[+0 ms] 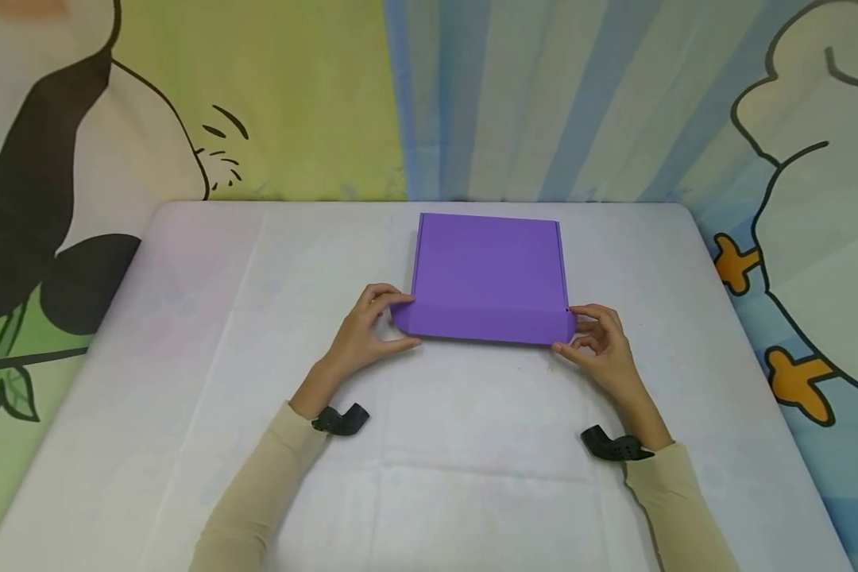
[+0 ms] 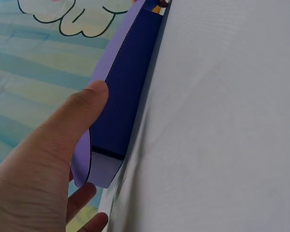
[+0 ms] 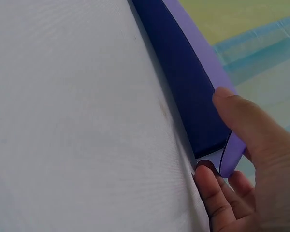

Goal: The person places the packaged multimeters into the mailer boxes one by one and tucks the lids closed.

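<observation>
A flat purple cardboard box (image 1: 489,258) lies on the table, its lid down and its front flap (image 1: 482,322) sticking out toward me. My left hand (image 1: 361,330) pinches the flap's left corner, thumb at the front edge and fingers at the side. At the right corner my right hand (image 1: 604,349) does the same. Both wrist views show each thumb on the flap's edge, with the dark front side (image 2: 128,92) of the box under the flap. Part of the left fingers is hidden behind the flap in the left wrist view.
A white cloth (image 1: 465,485) covers the table, with creases running across it. Behind and beside the table hang printed cartoon curtains (image 1: 314,95). A black wrist camera (image 1: 343,419) is on the left wrist, and another (image 1: 611,445) on the right.
</observation>
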Available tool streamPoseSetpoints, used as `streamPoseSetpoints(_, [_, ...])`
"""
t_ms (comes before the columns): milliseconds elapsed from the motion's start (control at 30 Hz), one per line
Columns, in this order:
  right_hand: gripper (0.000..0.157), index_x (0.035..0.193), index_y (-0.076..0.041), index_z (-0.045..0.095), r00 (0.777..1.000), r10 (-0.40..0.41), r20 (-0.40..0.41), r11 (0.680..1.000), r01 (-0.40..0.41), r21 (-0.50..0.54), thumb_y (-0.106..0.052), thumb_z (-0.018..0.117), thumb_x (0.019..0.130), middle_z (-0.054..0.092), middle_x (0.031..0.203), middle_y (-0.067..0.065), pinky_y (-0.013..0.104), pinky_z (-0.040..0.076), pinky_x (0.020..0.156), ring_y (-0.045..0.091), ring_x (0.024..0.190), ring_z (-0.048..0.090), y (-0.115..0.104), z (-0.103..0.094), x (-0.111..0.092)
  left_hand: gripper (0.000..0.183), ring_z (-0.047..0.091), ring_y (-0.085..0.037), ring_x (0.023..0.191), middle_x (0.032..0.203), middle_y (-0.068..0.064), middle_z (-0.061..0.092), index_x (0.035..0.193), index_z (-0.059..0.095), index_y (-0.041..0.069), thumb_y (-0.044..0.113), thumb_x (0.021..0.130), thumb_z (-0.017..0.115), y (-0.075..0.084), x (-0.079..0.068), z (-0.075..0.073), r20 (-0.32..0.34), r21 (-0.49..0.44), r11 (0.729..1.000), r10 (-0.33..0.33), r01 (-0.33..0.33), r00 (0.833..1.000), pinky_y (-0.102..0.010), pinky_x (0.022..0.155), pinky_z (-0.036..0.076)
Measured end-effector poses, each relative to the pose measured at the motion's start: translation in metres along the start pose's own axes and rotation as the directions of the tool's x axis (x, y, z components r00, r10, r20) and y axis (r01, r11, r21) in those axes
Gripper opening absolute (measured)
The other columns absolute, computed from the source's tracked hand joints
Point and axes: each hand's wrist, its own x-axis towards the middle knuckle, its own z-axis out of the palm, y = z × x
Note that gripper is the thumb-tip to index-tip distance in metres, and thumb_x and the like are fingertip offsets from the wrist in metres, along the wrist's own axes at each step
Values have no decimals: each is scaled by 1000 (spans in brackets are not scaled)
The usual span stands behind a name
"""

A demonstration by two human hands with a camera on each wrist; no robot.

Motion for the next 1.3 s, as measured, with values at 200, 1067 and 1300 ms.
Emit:
streamPoseSetpoints(200, [64, 123, 14, 43, 1000, -9, 8, 1000, 9, -7, 19, 71, 66, 48, 114, 4, 15, 49, 66, 9, 90, 55, -20, 3, -1, 60, 47, -18, 103, 116, -6, 45, 119, 61, 17, 24, 65, 85, -1, 4, -1, -39, -61, 998, 24, -26, 999, -31, 82, 45])
streamPoseSetpoints(1067, [52, 116, 14, 48, 1000, 2, 25, 1000, -3, 21, 17, 70, 69, 58, 103, -4, 12, 47, 69, 6, 87, 56, 0, -1, -1, 57, 59, -32, 99, 107, -16, 62, 123, 52, -1, 4, 72, 78, 30, 5, -15, 58, -266, 962, -52, 66, 997, -44, 86, 49])
streamPoseSetpoints(1300, [49, 115, 12, 52, 997, 75, 15, 996, -75, 47, 10, 73, 71, 62, 98, -3, 13, 48, 71, 6, 82, 58, -4, -2, -2, 57, 58, -35, 101, 109, -19, 61, 123, 51, -3, 2, 73, 77, 30, 5, -15, 75, -306, 949, -59, 79, 995, -46, 87, 49])
